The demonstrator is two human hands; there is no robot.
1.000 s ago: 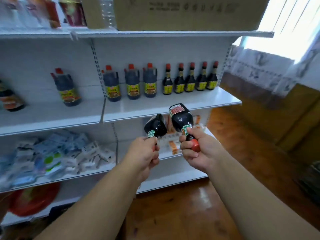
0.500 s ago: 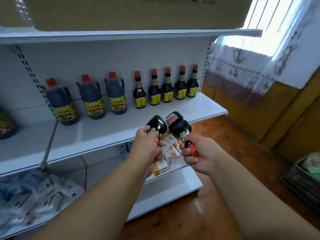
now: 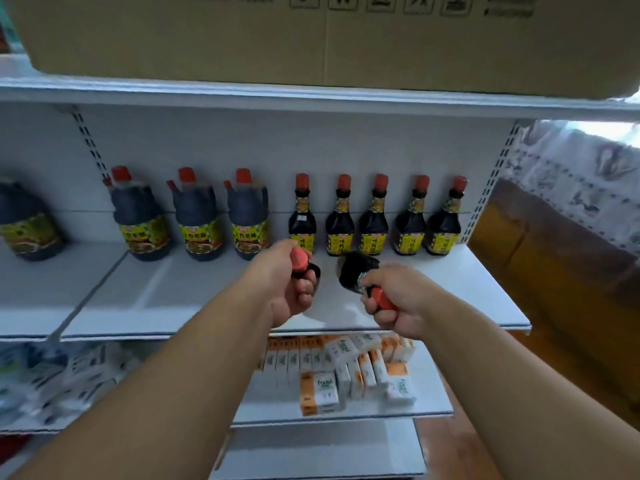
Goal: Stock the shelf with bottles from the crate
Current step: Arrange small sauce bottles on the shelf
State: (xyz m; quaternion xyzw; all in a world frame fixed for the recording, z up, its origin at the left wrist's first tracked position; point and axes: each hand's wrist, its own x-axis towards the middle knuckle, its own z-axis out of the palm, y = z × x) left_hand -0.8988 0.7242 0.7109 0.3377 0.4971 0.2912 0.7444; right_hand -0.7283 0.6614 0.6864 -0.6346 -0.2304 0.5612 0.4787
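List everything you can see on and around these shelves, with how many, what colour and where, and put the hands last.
Small bottles: five, dark, red caps, shelf rear right.
Jugs: four, dark, yellow labels, rear left.
Cardboard box: one, brown, top shelf.
Tissue packs: many, white and orange, lower shelf.
Held bottles: two, dark, red caps, over the shelf.
Left hand: grips the left bottle.
Right hand: grips the right bottle.

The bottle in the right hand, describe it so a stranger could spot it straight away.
Find the white middle shelf with its back row of small bottles. In front, the right hand grips a dark bottle by its red-capped neck. Unlike the upright row, it's tilted.
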